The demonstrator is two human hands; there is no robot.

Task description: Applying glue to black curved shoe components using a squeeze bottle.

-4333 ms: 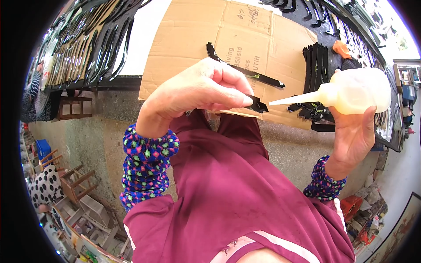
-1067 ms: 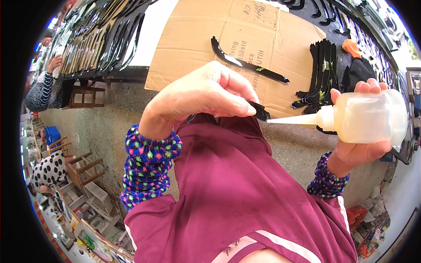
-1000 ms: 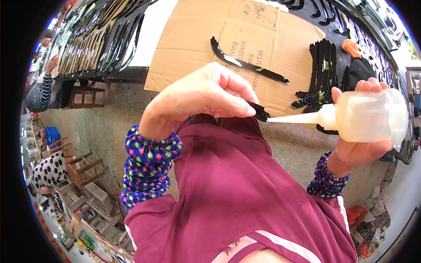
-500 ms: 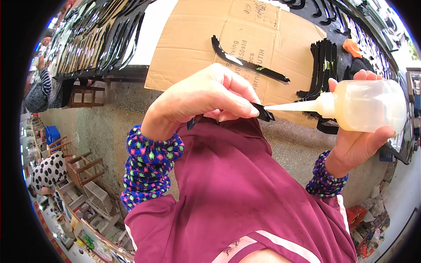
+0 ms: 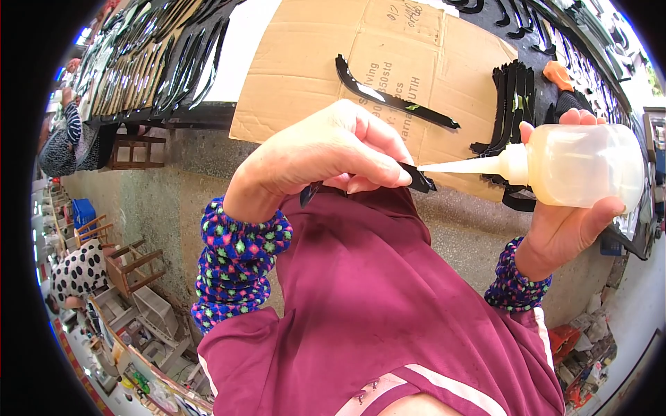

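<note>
Between the thumb and fingers of my left hand is a glossy black strip, its notched end poking out to the right and another part showing below my wrist. My right hand grips a translucent squeeze bottle of pale yellowish liquid, lying on its side. Its long tapered nozzle points left, and the tip meets the strip's end beside my left thumb. Beyond my hands, a curved black strip rests on a flattened cardboard sheet. Several similar strips stand stacked at the sheet's right edge.
Rows of glossy black strips cover the table at far left, with more at far right. An orange item lies behind the bottle. At left are wooden stools, a blue crate and other people.
Hardly anything differs. The bottle and my right hand have shifted very slightly, and the nozzle tip stays at the strip's end.
</note>
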